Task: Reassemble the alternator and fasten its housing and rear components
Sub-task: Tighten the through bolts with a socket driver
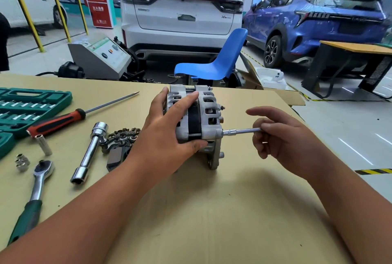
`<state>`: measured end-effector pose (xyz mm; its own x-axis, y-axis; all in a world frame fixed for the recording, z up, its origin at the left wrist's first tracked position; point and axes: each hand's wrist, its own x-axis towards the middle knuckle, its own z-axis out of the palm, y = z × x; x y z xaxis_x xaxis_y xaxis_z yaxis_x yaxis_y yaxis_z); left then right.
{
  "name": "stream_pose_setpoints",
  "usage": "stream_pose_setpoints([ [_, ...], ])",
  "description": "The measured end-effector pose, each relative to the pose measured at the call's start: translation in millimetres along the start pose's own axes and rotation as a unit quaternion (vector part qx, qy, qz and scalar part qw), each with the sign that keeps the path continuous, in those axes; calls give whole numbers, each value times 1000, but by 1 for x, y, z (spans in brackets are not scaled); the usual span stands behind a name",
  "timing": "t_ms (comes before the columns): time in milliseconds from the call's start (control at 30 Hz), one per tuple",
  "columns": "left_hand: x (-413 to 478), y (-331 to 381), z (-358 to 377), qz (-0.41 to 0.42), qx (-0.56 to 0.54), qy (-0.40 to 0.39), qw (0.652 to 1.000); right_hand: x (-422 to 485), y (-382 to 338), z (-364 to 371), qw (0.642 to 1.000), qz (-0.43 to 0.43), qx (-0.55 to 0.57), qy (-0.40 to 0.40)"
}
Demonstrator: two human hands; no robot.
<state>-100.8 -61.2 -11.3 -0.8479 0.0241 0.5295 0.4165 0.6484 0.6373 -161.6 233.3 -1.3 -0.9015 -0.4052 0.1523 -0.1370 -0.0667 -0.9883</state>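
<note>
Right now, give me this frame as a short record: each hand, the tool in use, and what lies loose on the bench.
left hand: grips the alternator, steadying it on the bench
right hand: pinches a socket extension bar set against the alternator's housing edge
loose tools: screwdriver, ratchet, L-shaped socket wrench, deep socket
unfitted part: rectifier, left of the alternator
case: green socket set, open

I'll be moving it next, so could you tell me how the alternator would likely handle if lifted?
The alternator looks cast metal, so probably heavy and rigid. Its round body, steadied by the left hand, might roll if released.
</note>
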Motion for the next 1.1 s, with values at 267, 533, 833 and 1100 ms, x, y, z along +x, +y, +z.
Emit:
stream_pose_setpoints([
  [267,0,-1,1,5,0,1,1000,2,5,4,998,-18,-35,55],
  [533,0,-2,1,2,-2,1,1000,2,3,9,998,-33,11,49],
  [833,1,-1,1,-2,-4,-3,1000,2,4,13,997,-29,-29,69],
  [1100,1,-1,1,1,-9,-3,1000,2,5,10,995,-56,-40,76],
])
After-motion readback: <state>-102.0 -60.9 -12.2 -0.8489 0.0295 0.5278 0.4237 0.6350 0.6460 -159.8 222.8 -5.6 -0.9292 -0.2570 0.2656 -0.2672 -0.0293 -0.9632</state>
